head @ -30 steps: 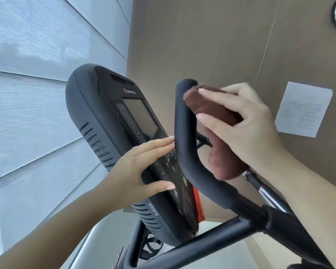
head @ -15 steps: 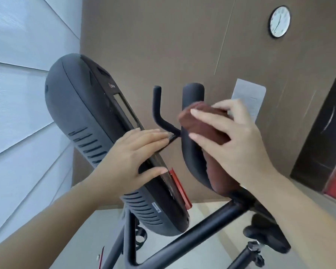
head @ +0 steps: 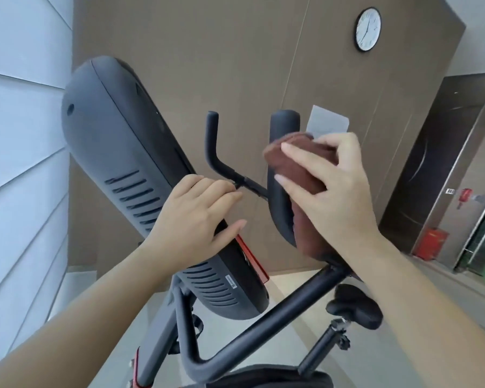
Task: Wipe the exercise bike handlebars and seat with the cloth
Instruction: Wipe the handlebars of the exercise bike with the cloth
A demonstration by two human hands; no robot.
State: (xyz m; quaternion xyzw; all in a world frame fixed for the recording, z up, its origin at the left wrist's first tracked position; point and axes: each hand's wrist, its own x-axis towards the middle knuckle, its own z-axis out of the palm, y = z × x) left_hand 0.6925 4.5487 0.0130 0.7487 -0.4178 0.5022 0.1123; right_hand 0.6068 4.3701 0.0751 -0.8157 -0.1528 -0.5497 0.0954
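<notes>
Grey-black moulded plastic console (head: 129, 169) far left, stiff shell, tilted; my left hand (head: 196, 219) holds its front edge, fingers bent over the rim and close together, thumb straight on the near side, bracing only. Next right, thin black metal bar end (head: 212, 141), bare, nothing touching its tip. Then thick black foam-padded handlebar (head: 284, 127), upright and curved; I'd judge it grippy, slightly soft over a rigid core, so it should take firm pressure. Brown terry cloth (head: 300, 161) sits wrapped on its middle, tail hanging down by the bar under my palm; soft, light and limp, and likely to bunch or slip if held loose. My right hand (head: 339, 189) clamps the cloth onto the handlebar, fingers slightly apart and curved across the front, thumb hidden. Best hold, I reckon: cloth folded thick under fingers and palm, squeeze round the bar, slide along its length. Black padded saddle seat (head: 353, 309) lower right, well apart from both hands, no cloth on it; looks like a firm cushion, and a flat palm on the cloth would suit
</notes>
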